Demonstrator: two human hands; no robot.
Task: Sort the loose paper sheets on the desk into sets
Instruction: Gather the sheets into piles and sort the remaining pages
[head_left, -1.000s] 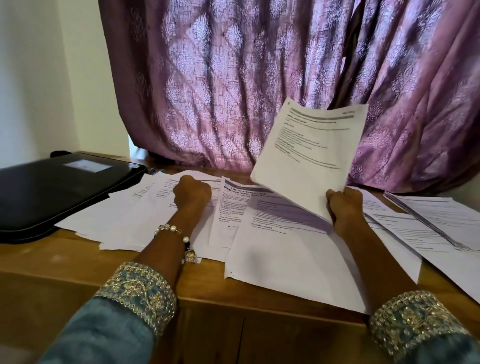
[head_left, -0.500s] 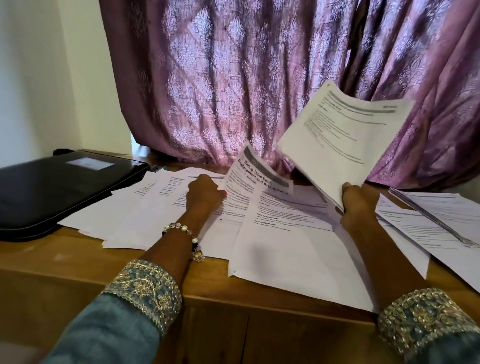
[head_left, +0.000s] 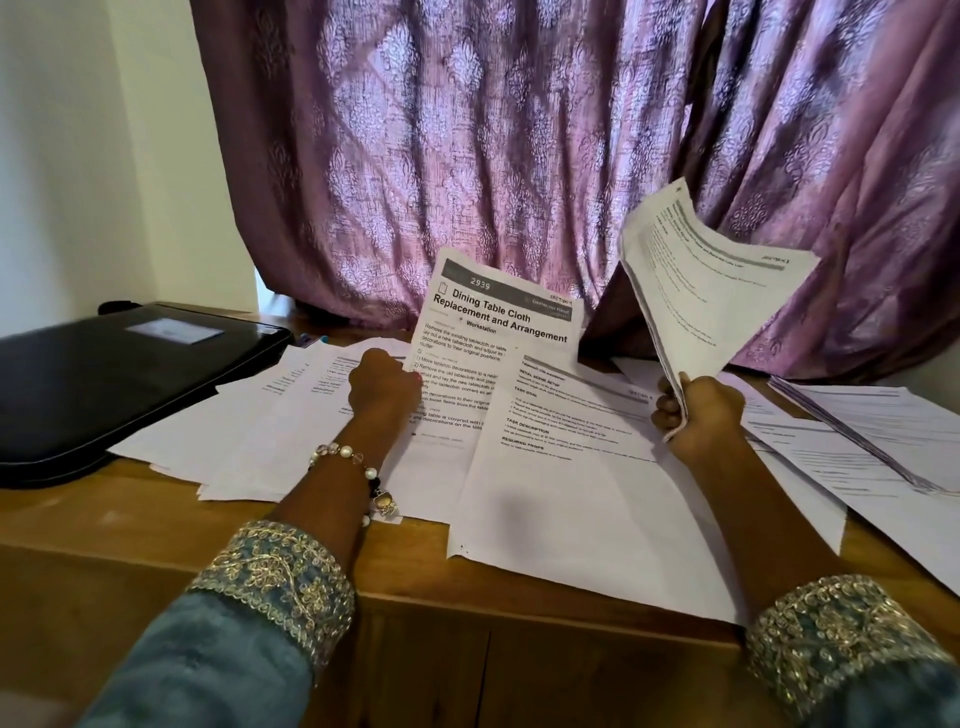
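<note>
Printed white sheets lie spread over the wooden desk (head_left: 93, 514). My left hand (head_left: 382, 382) pinches the left edge of a sheet headed "Dining Table Cloth Replacement and Arrangement" (head_left: 498, 322) and tilts its top end up off the desk. My right hand (head_left: 698, 410) grips the bottom corner of a small bundle of sheets (head_left: 711, 291), held upright in the air at the right. A large sheet (head_left: 571, 499) lies flat between my hands. More sheets (head_left: 260, 431) fan out under my left arm.
A black flat case (head_left: 104, 379) lies at the desk's left. A purple patterned curtain (head_left: 519, 145) hangs right behind the desk. Further sheets and a thin stack (head_left: 872, 441) lie at the right edge. A white wall (head_left: 78, 156) stands at the left.
My left hand has taken the "Dining Table Cloth" sheet by its edge and lifted its top end. My right hand has swung its bundle to the right, and it now curls.
</note>
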